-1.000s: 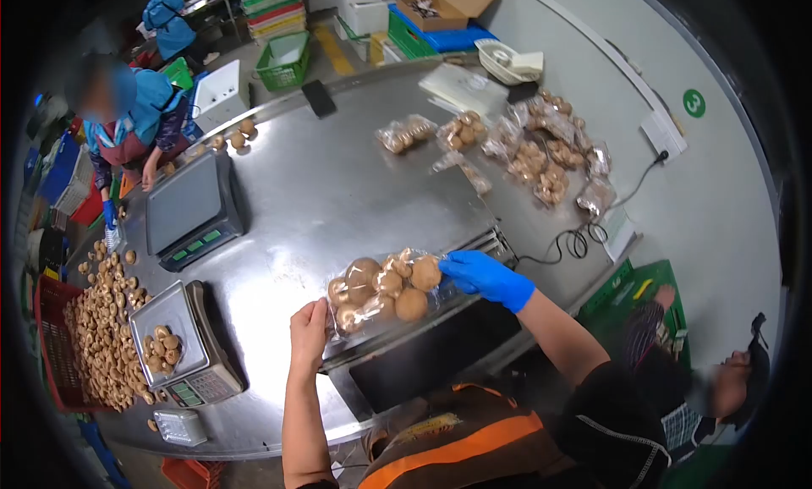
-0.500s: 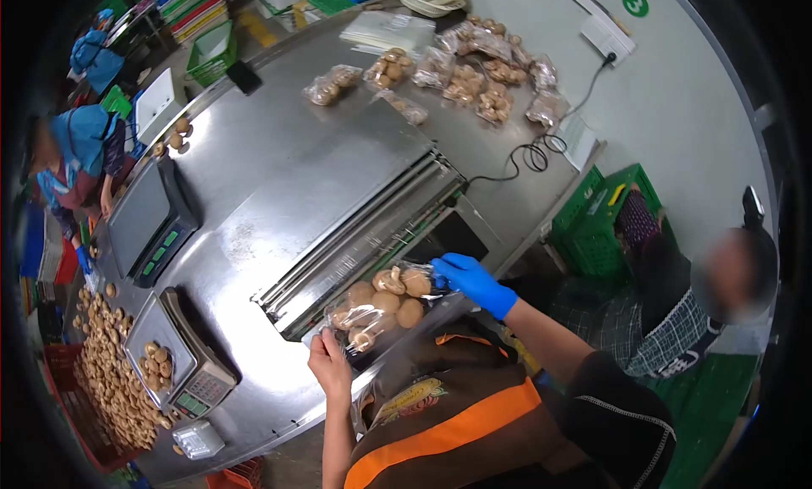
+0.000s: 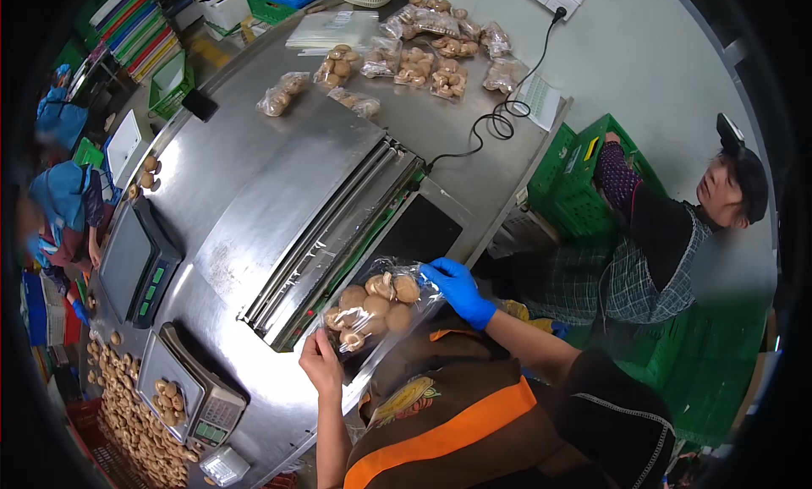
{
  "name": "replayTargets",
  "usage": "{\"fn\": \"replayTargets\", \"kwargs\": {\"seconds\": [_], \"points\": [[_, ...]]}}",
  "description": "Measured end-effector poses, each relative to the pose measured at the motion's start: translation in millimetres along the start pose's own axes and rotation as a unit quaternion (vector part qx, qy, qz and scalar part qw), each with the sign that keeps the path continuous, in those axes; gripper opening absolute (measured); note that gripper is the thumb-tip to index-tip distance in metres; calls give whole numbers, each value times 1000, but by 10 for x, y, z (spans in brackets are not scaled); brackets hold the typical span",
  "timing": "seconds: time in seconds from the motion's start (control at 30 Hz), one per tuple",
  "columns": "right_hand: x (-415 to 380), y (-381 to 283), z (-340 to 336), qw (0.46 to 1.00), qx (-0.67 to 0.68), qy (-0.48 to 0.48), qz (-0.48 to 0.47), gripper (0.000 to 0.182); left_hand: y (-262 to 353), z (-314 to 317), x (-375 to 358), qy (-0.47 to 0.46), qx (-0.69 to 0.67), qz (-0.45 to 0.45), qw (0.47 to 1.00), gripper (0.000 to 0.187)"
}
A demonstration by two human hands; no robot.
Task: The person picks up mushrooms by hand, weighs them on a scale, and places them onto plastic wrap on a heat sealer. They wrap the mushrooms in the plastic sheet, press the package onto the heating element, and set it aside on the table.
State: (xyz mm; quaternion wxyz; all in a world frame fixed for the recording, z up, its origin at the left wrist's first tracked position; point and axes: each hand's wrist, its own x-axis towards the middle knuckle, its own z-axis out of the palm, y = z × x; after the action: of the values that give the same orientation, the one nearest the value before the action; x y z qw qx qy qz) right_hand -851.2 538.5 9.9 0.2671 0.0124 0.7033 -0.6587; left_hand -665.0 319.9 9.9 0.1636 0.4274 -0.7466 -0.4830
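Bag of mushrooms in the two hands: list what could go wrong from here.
1. The bag of mushrooms hangs between the bare left hand and the blue-gloved right hand, pinched only at its ends; a slip could spill it.
2. It sits right beside the sealing machine, so film or fingers might catch there.
3. The cable lies looped on the table, a possible snag.

We have one view only, from a camera worn on the person's head. It looks forward and steeply down across the steel table [image 3: 254, 159], with a strong fisheye bend and a dark rim at the frame's corners. Nearest the lens are the person's own chest and forearms at the bottom edge; the left hand [image 3: 320, 364] and the gloved right hand [image 3: 457, 288] sit close in, low of centre. The table's far end lies at the top. No second view shares the scene.
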Motion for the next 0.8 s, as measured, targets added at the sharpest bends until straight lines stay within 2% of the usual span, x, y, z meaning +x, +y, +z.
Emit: {"fn": "replayTargets", "kwargs": {"seconds": [0.03, 0.23, 0.27, 0.3, 0.37, 0.4, 0.47, 0.5, 0.57, 0.6, 0.67, 0.8], "points": [[-22, -33, 13, 1000, 28, -12, -4, 16, -11, 9, -4, 1, -45, 2, 999, 29], [-11, 24, 100, 998, 4, -60, -15, 16, 23, 57, 22, -12, -45, -4, 999, 22], [-4, -15, 114, 997, -52, -56, -30, 25, -12, 67, 31, -13, -45, -3, 999, 22], [-22, -114, 150, 997, -51, -56, -31, 25, -47, 75, 39, -15, -56, -3, 998, 22], [-78, -301, 209, 980, -189, -38, -41, 35, -41, 69, 47, -18, -67, -2, 998, 23], [-84, -334, 213, 980, -188, -37, -42, 35, 5, 71, 42, -14, -59, -2, 998, 23], [-89, -380, 214, 949, -311, -45, -38, 46, 30, 65, 48, -10, -54, 0, 998, 23], [-74, -302, 199, 948, -312, -44, -40, 46, 18, 51, 49, -13, -36, 1, 999, 23], [-14, -113, 161, 979, -198, -20, -37, 51, 19, 45, 64, -14, -21, 2, 1000, 23], [18, -86, 128, 979, -200, -21, -38, 51, 26, 48, 62, -11, -21, 7, 1000, 24], [50, -64, 87, 969, -234, -83, 5, 52, 38, 36, 44, -8, -21, 11, 1000, 24], [152, -163, 63, 963, -247, -110, 6, 50, 76, 44, 48, -6, -19, 17, 1000, 25]]}}
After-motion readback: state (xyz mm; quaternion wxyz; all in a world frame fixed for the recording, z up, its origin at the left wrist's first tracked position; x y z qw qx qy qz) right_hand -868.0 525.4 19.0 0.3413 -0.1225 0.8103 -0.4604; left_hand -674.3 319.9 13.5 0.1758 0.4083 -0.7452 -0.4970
